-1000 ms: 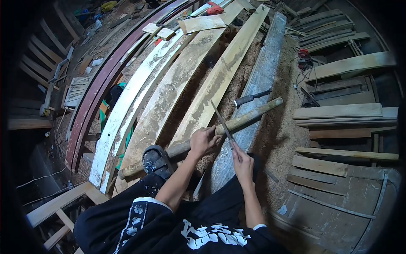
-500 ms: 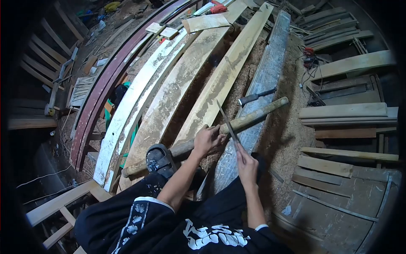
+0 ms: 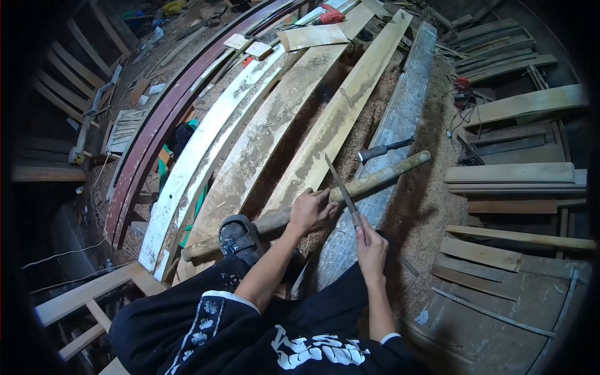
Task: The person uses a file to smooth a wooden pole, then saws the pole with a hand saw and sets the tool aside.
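1. The wooden pole (image 3: 387,175) lies slantwise under the left hand (image 3: 310,210), one end reaching out past the right hand's far side, the other end off to the left hand's left.
2. The left hand has its fingers bent over the pole, gripping it near the middle.
3. The right hand (image 3: 372,247), just right of the left one and nearer the body, is closed around the handle of a long narrow tool (image 3: 341,184). Its blade points forward and crosses the pole just beside the left hand; whether it touches the wood, I cannot tell.
4. Left of the left hand, a dark sandal (image 3: 239,239) on the person's foot overlaps the pole.
5. Ahead of the right hand, beyond the pole, a dark tool with a thicker end (image 3: 375,152) rests on a grey, paint-marked board (image 3: 409,94).
6. Ahead of the left hand runs a pale, stained board (image 3: 340,119); farther left are a white board (image 3: 206,137) and a maroon curved beam (image 3: 150,137).
7. Well right of the right hand, planks (image 3: 509,174) lie near scattered sawdust (image 3: 431,134).
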Demonstrator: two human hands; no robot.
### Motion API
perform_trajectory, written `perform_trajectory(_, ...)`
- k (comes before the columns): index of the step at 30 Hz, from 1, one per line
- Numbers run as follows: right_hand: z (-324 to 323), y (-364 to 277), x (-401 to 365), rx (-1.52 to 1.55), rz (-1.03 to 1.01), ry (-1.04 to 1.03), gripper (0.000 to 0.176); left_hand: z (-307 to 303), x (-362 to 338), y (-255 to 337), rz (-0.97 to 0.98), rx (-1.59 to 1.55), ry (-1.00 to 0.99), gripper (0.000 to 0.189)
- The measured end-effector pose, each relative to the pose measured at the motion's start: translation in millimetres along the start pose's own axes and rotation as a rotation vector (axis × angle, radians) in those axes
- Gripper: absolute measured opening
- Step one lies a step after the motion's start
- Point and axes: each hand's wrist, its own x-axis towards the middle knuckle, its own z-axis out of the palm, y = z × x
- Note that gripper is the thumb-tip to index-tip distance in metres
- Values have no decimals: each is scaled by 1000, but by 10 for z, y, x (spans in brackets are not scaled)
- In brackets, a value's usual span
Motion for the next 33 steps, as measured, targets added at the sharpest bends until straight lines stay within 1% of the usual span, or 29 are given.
perform_trajectory(1, -19, -56, 92, 5, 86, 1, 33, 5, 33, -7, -2, -5, 1, 50)
perform_trajectory(2, 14, -126, 197, -49, 78, -8, 34, 18, 51, -12, -11, -20, -3, 49)
perform_trajectory(3, 178, -53, 288, 26, 50, 20, 33, 49, 24, -28, -21, -31, -12, 49)
perform_trajectory(4, 216, -20, 238, 35, 0, 42, 33, 53, 68, -82, -35, -42, 4, 56)
perform_trajectory(5, 281, -3, 278, 50, -68, 69, 33, 24, 82, -123, 3, -26, -15, 56)
perform_trajectory(7, 215, 6, 132, 38, -54, 32, 32, 60, 70, -108, 23, -52, 27, 54)
perform_trajectory(9, 205, -18, 308, 43, -78, 29, 32, 34, 37, -54, -27, -58, -15, 52)
perform_trajectory(11, 174, -107, 301, -18, 31, -1, 31, -14, 18, -54, -61, -20, -48, 50)
perform_trajectory(13, 165, -158, 356, -59, 63, -1, 31, -5, 10, 38, -10, 36, 3, 49)
perform_trajectory(16, 200, -46, 253, 90, 112, 38, 31, 35, -18, -18, 3, -22, -16, 49)
perform_trajectory(17, 162, -31, 191, 90, 106, 44, 31, 52, 23, -54, 25, -35, 6, 49)
perform_trajectory(19, -12, -176, -14, 77, 132, 26, 30, 22, 26, -56, -6, -56, -6, 50)
perform_trajectory(20, -177, -274, -126, 23, 181, 4, 31, 67, 22, -94, 4, -41, 3, 51)
perform_trajectory(22, -228, -70, -284, 19, 180, 0, 31, 109, 17, -83, 17, -33, 19, 51)
perform_trajectory(23, -228, 31, -322, 26, 178, 0, 31, 110, 19, -65, -13, -33, 13, 50)
perform_trajectory(24, -194, -156, -200, 5, 71, 2, 32, 105, -7, -52, -43, -30, -1, 50)
perform_trajectory(25, -45, -154, -59, 11, 75, 7, 32, 100, -22, -50, -40, -25, -6, 50)
perform_trajectory(27, 212, -141, 216, -15, -4, -1, 31, 90, 0, -64, -22, -60, 12, 49)
perform_trajectory(29, 81, -301, 224, -61, -11, 5, 30, 56, 4, -89, -33, -68, -5, 48)
perform_trajectory(31, -181, -273, -70, -165, 66, -37, 30, 71, 27, -92, -57, -100, -18, 48)
perform_trajectory(32, -250, -199, -192, -118, 43, 16, 30, 79, 28, -100, -34, -88, 8, 49)
perform_trajectory(33, -274, -177, -156, -129, 44, 9, 30, 69, 11, -50, -12, -74, 26, 49)
